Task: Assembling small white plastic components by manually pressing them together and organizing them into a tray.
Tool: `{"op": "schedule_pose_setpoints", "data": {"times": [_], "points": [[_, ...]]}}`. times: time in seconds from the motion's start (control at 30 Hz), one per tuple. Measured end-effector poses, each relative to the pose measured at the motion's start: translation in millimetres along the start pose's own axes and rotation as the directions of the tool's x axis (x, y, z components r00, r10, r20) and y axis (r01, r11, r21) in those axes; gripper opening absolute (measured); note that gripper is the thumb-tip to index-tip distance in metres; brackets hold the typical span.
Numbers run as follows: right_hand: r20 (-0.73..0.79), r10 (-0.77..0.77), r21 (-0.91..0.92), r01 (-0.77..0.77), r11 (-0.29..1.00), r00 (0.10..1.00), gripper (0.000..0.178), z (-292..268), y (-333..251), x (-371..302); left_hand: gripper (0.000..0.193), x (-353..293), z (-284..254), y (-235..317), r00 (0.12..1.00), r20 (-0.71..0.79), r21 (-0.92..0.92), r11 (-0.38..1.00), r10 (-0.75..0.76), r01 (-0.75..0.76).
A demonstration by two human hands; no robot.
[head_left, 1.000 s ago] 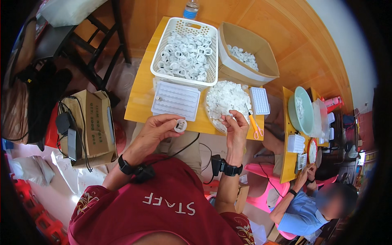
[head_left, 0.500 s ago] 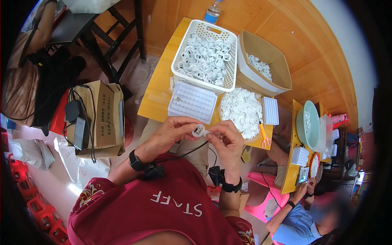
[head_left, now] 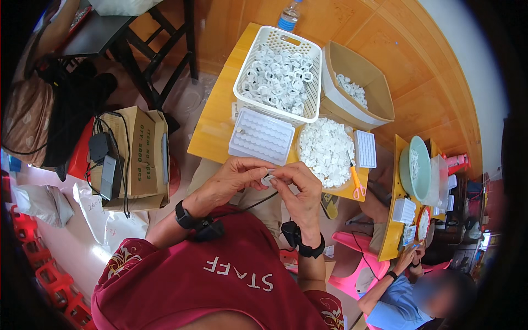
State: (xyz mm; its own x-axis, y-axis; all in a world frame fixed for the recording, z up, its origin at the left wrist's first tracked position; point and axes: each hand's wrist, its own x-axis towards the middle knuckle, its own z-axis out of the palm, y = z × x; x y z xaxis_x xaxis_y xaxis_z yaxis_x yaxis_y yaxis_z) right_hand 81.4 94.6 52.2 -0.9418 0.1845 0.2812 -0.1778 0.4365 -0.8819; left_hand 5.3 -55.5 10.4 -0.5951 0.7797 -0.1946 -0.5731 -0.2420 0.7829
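A small white round plastic part [head_left: 268,177] is held between my two hands, above my lap and just short of the table. Thumb and index finger of my left hand [head_left: 234,179] are closed on one side of it. My right hand [head_left: 300,190] pinches the other side, its fingers hiding much of the part. Just beyond the hands lies a white tray [head_left: 261,140] with rows of shallow pockets. To its right, a heap of small white pieces [head_left: 325,148] fills a round dish. Orange-handled scissors [head_left: 358,186] rest at the dish's right edge.
A white plastic basket [head_left: 238,92] of white ring-like parts stands on the yellow table [head_left: 212,132], beside an open cardboard box [head_left: 379,104]. A second pocketed tray [head_left: 365,149] lies rightward. A black cable passes under my hands. Another person [head_left: 396,300] works at the right.
My right hand has come slightly closer to the left, and its fingers now cover more of the white part. The part's metallic-looking centre, visible before, is mostly hidden.
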Motion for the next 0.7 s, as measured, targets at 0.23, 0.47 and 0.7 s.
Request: {"op": "schedule_pose_setpoints", "data": {"times": [0.23, 0.47, 0.7], "points": [[-0.041, -0.080, -0.118, 0.075, 0.990, 0.996, 0.018, 4, -1, -1, 0.024, 3, 0, -2, 1.000, 0.000, 0.021, 1.000, -0.003, 0.003], [-0.058, -0.173, -0.215, 0.157, 0.964, 0.983, 0.022, 12, 6, -4, 0.022, 8, 5, 2, 0.995, 0.026, 0.143, 0.985, 0.097, -0.099], [-0.192, 0.220, 0.308, -0.154, 0.939, 0.956, 0.017, 15, 12, -8, 0.013, 9, 13, 5, 0.973, -0.103, 0.171, 0.967, 0.206, -0.186]]}}
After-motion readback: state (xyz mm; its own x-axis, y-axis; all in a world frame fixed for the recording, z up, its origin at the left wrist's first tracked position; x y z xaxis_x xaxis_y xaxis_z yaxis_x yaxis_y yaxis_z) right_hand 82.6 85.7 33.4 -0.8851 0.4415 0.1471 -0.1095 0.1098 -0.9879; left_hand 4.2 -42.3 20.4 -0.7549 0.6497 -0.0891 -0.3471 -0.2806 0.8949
